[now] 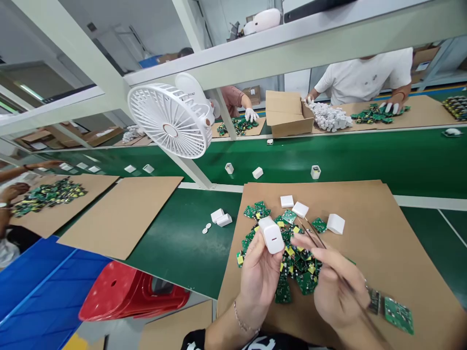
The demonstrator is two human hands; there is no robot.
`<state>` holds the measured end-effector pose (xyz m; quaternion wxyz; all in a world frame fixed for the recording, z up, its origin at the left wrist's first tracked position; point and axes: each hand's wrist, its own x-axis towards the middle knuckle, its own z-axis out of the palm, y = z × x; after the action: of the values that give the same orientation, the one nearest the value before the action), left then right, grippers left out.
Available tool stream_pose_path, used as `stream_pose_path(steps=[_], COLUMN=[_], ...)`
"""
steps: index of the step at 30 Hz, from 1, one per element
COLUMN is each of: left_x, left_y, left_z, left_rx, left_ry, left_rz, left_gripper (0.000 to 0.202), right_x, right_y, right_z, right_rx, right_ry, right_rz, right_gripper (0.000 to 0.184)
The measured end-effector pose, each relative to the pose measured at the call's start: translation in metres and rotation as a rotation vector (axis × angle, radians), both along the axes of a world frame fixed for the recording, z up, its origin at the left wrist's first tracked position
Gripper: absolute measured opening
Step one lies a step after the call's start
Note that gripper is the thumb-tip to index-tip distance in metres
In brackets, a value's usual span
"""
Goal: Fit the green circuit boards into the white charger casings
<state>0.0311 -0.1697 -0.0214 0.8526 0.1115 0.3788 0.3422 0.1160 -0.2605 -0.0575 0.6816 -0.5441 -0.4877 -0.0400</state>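
Observation:
My left hand (260, 274) grips a white charger housing (271, 235), its end with a narrow dark slot turned toward me. Just to the right, my right hand (339, 282) is closed round a pair of metal tweezers (314, 233), whose tips point up and away. Under and behind both hands lies a heap of green circuit boards (302, 267), some with yellow parts. Beyond the heap sit white housings (300, 209) on the brown cardboard sheet (365, 204). A larger green board (398, 315) rests right of my right hand, partly near a second one.
A green conveyor belt (350, 153) carrying scattered white housings runs past the cardboard. A white fan (170, 129) hangs from the frame at upper left. Two white housings (221, 217) stand on the green table. Co-workers handle boards across the belt and at far left. A red stool (120, 291) stands below.

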Motion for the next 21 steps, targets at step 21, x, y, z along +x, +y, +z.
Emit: stream_pose_path(steps=[21], left_x=[-0.018], left_y=[0.022], left_z=[-0.026], left_rx=[1.131], left_ry=[0.193], left_rz=[-0.315], left_gripper=[0.049], right_x=[0.01], right_y=[0.021], right_z=[-0.009], right_rx=[-0.235], right_ry=[0.488], right_rz=[0.348], right_gripper=[0.017])
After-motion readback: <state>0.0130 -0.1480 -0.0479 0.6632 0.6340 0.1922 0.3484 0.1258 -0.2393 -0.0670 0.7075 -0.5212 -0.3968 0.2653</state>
